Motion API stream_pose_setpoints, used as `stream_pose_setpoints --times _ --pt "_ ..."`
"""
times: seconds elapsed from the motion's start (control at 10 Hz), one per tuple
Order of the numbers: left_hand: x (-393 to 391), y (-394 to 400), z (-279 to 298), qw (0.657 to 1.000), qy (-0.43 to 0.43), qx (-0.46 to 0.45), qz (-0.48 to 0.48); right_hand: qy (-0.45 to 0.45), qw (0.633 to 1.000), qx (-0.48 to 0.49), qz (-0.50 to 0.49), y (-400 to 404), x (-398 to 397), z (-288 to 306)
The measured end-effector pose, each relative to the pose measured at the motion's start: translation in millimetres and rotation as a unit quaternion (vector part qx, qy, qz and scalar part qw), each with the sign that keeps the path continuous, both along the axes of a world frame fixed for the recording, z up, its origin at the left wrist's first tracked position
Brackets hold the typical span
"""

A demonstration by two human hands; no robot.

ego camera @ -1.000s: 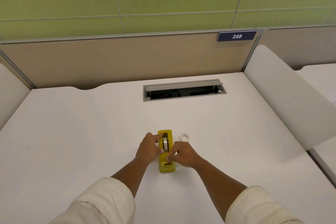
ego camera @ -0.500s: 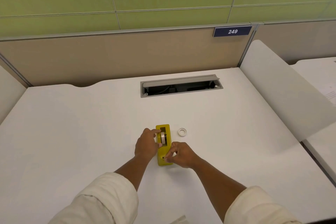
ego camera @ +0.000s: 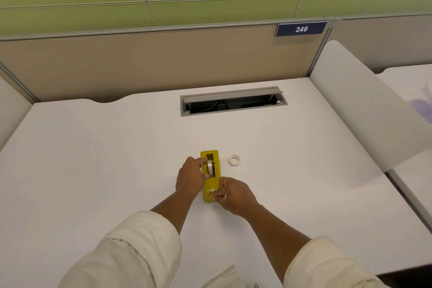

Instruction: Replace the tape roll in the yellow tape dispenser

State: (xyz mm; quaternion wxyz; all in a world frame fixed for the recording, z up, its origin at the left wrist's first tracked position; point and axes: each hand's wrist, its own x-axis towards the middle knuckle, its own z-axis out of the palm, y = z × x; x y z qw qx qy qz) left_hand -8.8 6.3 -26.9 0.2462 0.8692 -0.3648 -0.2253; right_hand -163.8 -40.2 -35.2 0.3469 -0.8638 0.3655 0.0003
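The yellow tape dispenser point(ego camera: 215, 176) lies on the white desk point(ego camera: 117, 159), its long axis pointing away from me. A tape roll point(ego camera: 210, 167) stands on edge in its slot. My left hand point(ego camera: 190, 176) grips that roll between thumb and forefinger from the left side. My right hand point(ego camera: 231, 193) pinches at the dispenser's near end, by the cutter, fingers closed on what looks like the tape's free end. A small white tape ring point(ego camera: 234, 160) lies flat on the desk just right of the dispenser.
An open grey cable hatch point(ego camera: 233, 103) is set into the desk further back. A beige partition with a "249" sign point(ego camera: 301, 29) closes the far side. A white divider panel point(ego camera: 364, 112) rises along the right edge.
My right hand has slid from beside the roll toward me to the dispenser's near end. My left hand stays on the roll. The view has shifted slightly.
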Motion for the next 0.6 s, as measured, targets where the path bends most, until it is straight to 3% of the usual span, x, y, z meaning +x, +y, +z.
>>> stream_pose_setpoints --times 0.3,0.5,0.6 --pt "-3 0 -1 1.000 -0.018 0.009 -0.022 0.028 0.997 -0.046 0.053 4 -8 3" --pt "-4 9 -4 1.000 -0.001 -0.014 -0.017 0.036 0.999 -0.009 0.039 -1 -4 0" --pt "-2 11 -9 1.000 -0.002 -0.028 -0.004 -0.017 0.999 0.031 0.037 -6 -2 3"
